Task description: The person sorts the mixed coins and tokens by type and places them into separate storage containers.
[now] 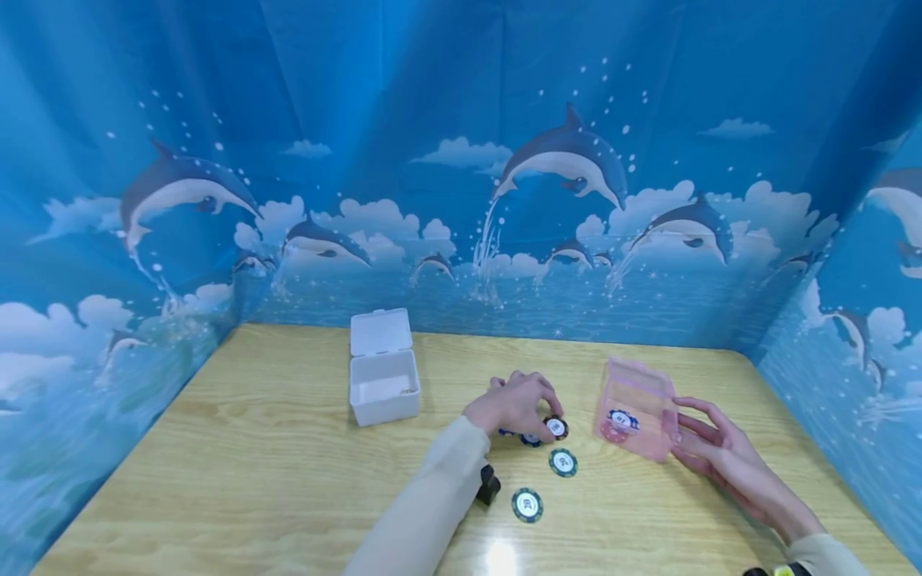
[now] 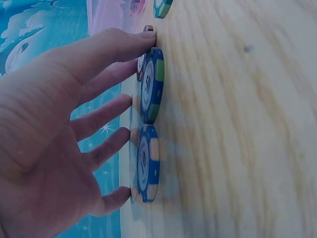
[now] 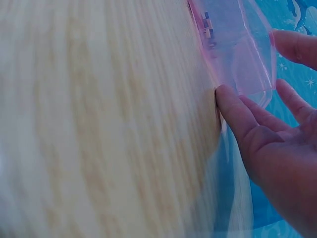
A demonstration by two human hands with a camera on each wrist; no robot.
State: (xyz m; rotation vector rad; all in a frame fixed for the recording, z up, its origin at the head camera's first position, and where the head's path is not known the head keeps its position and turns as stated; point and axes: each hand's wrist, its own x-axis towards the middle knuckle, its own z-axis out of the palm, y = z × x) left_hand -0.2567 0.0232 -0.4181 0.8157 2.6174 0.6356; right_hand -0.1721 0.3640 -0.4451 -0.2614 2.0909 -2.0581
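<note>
A blue dolphin-print curtain [image 1: 389, 160] hung behind a wood-grain worktop [image 1: 238, 448]. The right hand [image 1: 727, 448], its fingers nearly straight and spread apart, touched the right side of a clear pink box [image 1: 647, 449]. The left hand [image 1: 513, 404] was left of that box, thumb and forefinger pinching a dark red-rimmed chip [image 1: 556, 429], its remaining fingers fanned out. Farther left stood a white box [image 1: 385, 410], lid raised. Inside the pink box lay a blue-and-white chip [image 1: 623, 421] partly over something red. A blue-and-green chip [image 2: 151, 89] and a blue-and-cream chip [image 2: 147, 163] lay flat beneath the left hand; two green-rimmed chips [image 1: 563, 462] lay apart, nearer the camera.
</note>
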